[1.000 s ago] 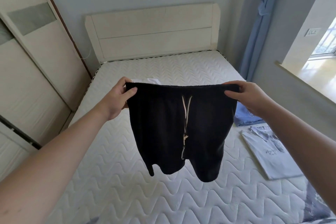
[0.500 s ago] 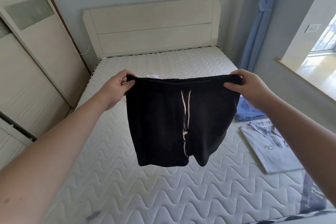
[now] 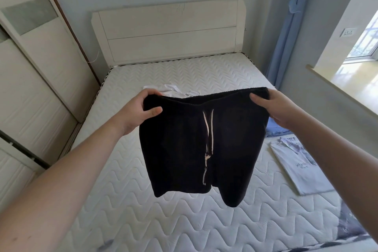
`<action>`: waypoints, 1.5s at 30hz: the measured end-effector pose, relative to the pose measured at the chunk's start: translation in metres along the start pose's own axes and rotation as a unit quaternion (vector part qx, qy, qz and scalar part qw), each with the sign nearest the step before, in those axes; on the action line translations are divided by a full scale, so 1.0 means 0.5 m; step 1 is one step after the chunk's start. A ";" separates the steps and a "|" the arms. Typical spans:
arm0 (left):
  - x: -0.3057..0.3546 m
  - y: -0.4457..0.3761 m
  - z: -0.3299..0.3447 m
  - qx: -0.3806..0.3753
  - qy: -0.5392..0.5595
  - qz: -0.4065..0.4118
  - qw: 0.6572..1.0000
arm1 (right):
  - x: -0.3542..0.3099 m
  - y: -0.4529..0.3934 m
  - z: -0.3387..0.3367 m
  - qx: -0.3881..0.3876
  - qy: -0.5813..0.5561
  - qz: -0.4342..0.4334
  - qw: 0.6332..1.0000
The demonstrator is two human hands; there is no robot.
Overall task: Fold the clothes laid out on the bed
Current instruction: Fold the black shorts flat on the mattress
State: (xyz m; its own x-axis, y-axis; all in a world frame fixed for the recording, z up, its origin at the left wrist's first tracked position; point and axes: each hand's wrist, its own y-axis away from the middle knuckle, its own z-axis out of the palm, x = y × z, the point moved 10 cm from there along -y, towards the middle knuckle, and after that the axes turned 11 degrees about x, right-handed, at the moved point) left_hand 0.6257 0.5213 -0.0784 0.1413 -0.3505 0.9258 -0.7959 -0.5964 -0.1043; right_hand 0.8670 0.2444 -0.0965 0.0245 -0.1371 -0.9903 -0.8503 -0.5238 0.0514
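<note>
Black shorts (image 3: 176,149) with a pale drawstring hang in the air over the white quilted mattress (image 3: 126,210). My left hand (image 3: 139,112) grips the left end of the waistband and my right hand (image 3: 274,108) grips the right end. The legs hang down, free of the bed. A white garment (image 3: 173,90) lies on the mattress behind the shorts, mostly hidden by them. A folded white printed T-shirt (image 3: 302,170) lies at the bed's right side, with a folded blue garment (image 3: 276,129) just beyond it.
A cream headboard (image 3: 167,30) stands at the far end. Wardrobe doors (image 3: 30,88) run along the left. A blue curtain (image 3: 286,37) and a window ledge (image 3: 343,92) are at the right. A dark patterned cloth (image 3: 351,229) lies at the near right corner.
The shorts' legs have swung and now hang lower, with the right leg longest. More of the white garment behind the waistband shows. Both hands keep their hold.
</note>
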 end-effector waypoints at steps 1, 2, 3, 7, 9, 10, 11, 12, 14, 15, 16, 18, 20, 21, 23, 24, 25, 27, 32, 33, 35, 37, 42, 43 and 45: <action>0.001 -0.001 -0.007 0.010 -0.017 0.009 1.000 | -0.001 0.002 0.001 -0.003 -0.002 0.004 1.000; 0.002 -0.003 -0.016 0.028 -0.028 0.011 0.999 | -0.001 0.004 0.002 -0.005 -0.007 0.010 1.000; 0.003 -0.005 -0.024 0.049 -0.035 0.012 0.998 | 0.001 0.006 0.002 -0.006 -0.015 0.017 1.000; -0.015 -0.008 -0.028 0.088 -0.004 -0.027 0.996 | 0.036 0.002 -0.006 0.018 -0.052 0.085 0.995; -0.025 -0.006 -0.023 0.086 0.012 -0.039 0.995 | 0.060 -0.002 -0.009 0.039 -0.079 0.125 0.988; -0.030 -0.005 -0.020 0.085 0.025 -0.047 0.995 | 0.071 -0.004 -0.008 0.049 -0.095 0.143 0.984; -0.034 -0.002 -0.015 0.083 0.050 -0.061 0.993 | 0.081 -0.005 -0.007 0.061 -0.109 0.157 0.980; -0.043 -0.001 -0.007 0.083 0.084 -0.082 0.990 | 0.092 -0.006 -0.005 0.073 -0.122 0.170 0.975; -0.058 0.006 0.013 0.098 0.167 -0.131 0.972 | 0.108 -0.004 0.004 0.093 -0.136 0.184 0.969; -0.065 0.011 0.026 0.114 0.211 -0.156 0.958 | 0.114 -0.002 0.011 0.101 -0.137 0.187 0.967; -0.070 0.017 0.039 0.132 0.247 -0.178 0.943 | 0.120 0.000 0.018 0.110 -0.138 0.190 0.966; -0.073 0.032 0.073 0.160 0.310 -0.222 0.910 | 0.125 0.013 0.043 0.120 -0.151 0.197 0.961; -0.064 0.047 0.114 0.170 0.352 -0.254 0.885 | 0.121 0.034 0.074 0.124 -0.160 0.206 0.957; -0.057 0.055 0.133 0.174 0.362 -0.262 0.877 | 0.116 0.045 0.090 0.124 -0.164 0.204 0.957; -0.057 0.063 0.162 0.195 0.355 -0.253 0.879 | 0.092 0.074 0.126 0.111 -0.165 0.177 0.964; -0.056 0.064 0.170 0.211 0.336 -0.233 0.888 | 0.078 0.087 0.146 0.099 -0.156 0.153 0.971; -0.052 0.066 0.176 0.226 0.317 -0.208 0.897 | 0.065 0.100 0.164 0.090 -0.145 0.128 0.977; -0.028 0.073 0.183 0.246 0.234 -0.141 0.930 | 0.041 0.128 0.191 0.085 -0.114 0.080 0.987; 0.064 0.102 0.170 0.284 0.000 0.026 0.958 | -0.007 0.160 0.189 0.141 -0.053 -0.017 0.988; 0.073 0.101 0.168 0.284 -0.019 0.048 0.958 | -0.014 0.164 0.186 0.145 -0.055 -0.024 0.988; 0.086 0.097 0.163 0.286 -0.055 0.078 0.954 | -0.021 0.164 0.186 0.145 -0.048 -0.036 0.988; 0.099 0.094 0.171 0.275 -0.074 0.103 0.953 | -0.028 0.164 0.198 0.129 -0.017 -0.060 0.990; 0.087 0.093 0.210 0.224 -0.032 0.085 0.970 | -0.002 0.165 0.282 -0.067 -0.134 -0.014 0.989; 0.079 0.091 0.213 0.217 -0.017 0.076 0.973 | 0.003 0.166 0.295 -0.116 -0.194 0.008 0.974; 0.065 0.084 0.216 0.196 0.006 0.063 0.979 | 0.005 0.166 0.295 -0.168 -0.256 0.049 0.951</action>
State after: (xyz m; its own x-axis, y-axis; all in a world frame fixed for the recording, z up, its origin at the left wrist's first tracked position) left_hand 0.6601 0.4068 -0.0921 0.0474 -0.4320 0.9006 -0.5193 -0.7809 -0.3473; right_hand 0.7189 0.3246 -0.1141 -0.3791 0.1832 -0.9070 -0.6169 -0.7806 0.1002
